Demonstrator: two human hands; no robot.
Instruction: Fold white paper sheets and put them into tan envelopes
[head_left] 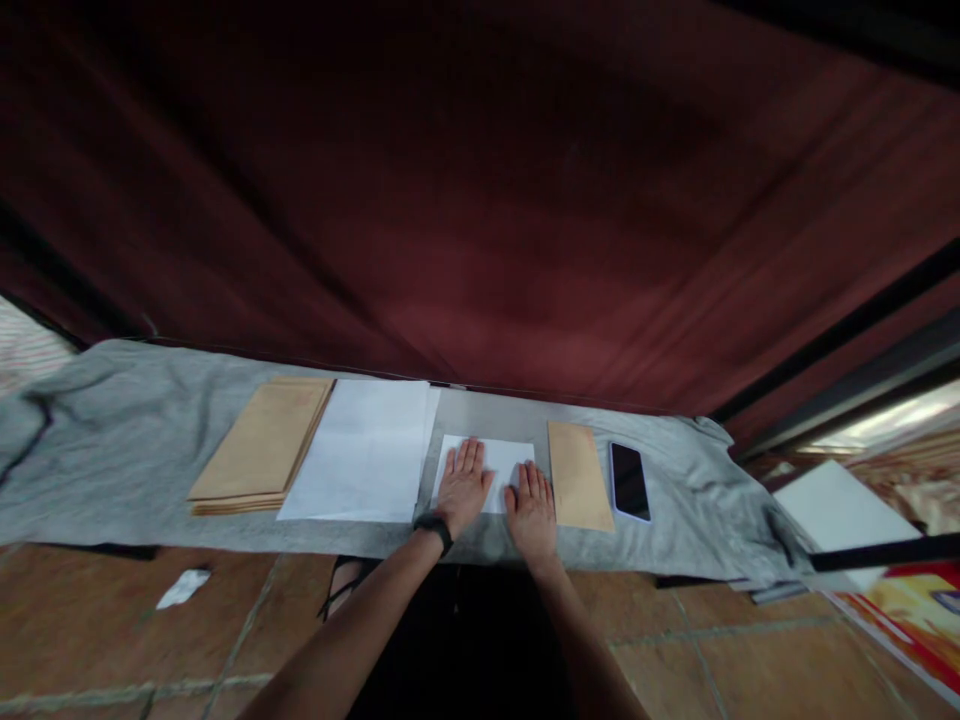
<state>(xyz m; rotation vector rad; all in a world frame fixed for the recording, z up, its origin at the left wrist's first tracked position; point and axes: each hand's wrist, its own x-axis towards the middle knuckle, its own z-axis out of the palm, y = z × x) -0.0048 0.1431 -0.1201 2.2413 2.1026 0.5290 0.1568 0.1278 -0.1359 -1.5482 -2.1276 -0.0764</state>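
My left hand [463,484] lies flat, fingers spread, on a small folded white sheet [496,456] on a grey cloth [112,450]. My right hand [532,505] rests flat on the same sheet's right part, fingers stretched out. A black band sits on my left wrist. A single brown envelope [577,487] lies just right of my right hand. Left of my left hand is a stack of white paper [364,448], and further left a stack of brown envelopes [262,445].
A dark phone [628,481] lies on the cloth right of the single envelope. A dark red curtain [480,200] hangs behind. A paper scrap [182,587] is on the tiled floor at left. White board [840,510] and colourful prints lie at right.
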